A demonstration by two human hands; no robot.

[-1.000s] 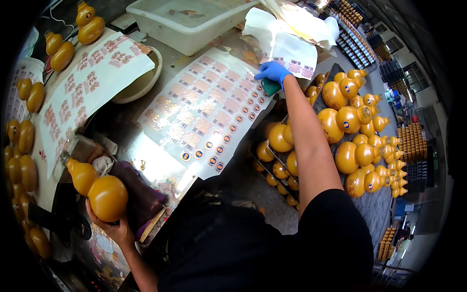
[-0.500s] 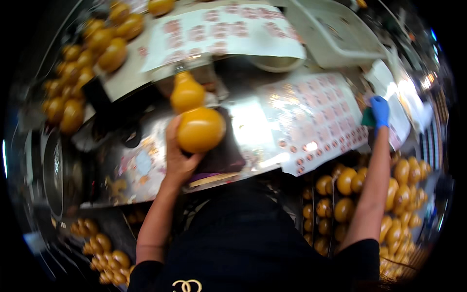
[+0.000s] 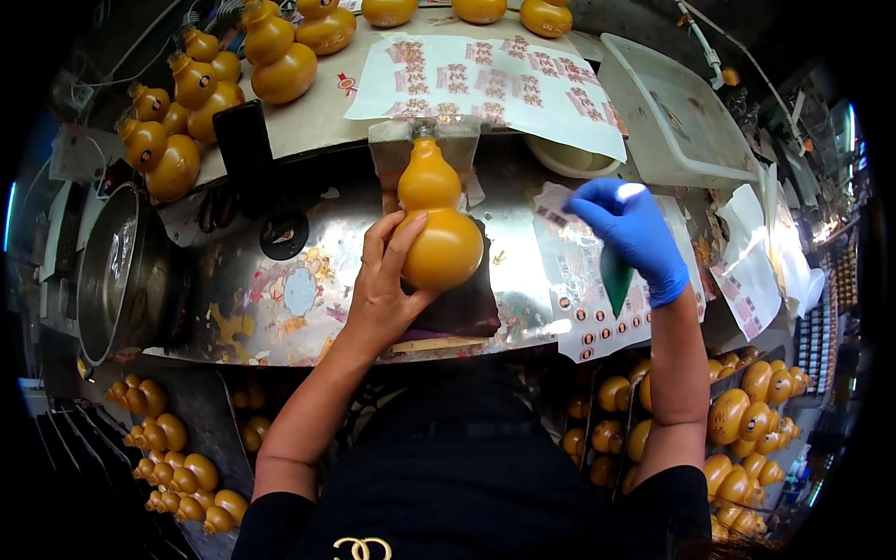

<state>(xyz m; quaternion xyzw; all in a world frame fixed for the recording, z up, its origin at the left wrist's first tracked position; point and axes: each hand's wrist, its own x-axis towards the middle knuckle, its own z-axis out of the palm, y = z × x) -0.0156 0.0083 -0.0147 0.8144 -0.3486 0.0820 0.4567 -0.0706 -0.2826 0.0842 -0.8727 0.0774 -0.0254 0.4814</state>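
Observation:
A glossy yellow gourd [image 3: 441, 252] lies neck away from me on a dark cloth pad [image 3: 478, 322], its tip against a grey padded block [image 3: 390, 149]. My bare left hand [image 3: 383, 289] grips its larger bulb from the left. My right hand [image 3: 635, 238], in a blue glove, pinches a small printed decal [image 3: 553, 203] between thumb and fingertips. Out of the same hand's lower side sticks a flat green scraper [image 3: 615, 282]. Beneath the glove lies a printed decal sheet [image 3: 597, 322] with rows of small round marks along its near edge.
Another decal sheet [image 3: 373, 93] covers the raised shelf, beside a white tray [image 3: 737, 159]. Finished-looking gourds [image 3: 173, 168] stand at the far left near a black phone [image 3: 245, 145]. A metal pan [image 3: 107, 271] sits left. More gourds [image 3: 737, 415] fill racks below the bench.
My gloved right hand has come left and nearer the gourd from the far right of the bench, now showing a decal. My left hand still grips the gourd. The view has shifted.

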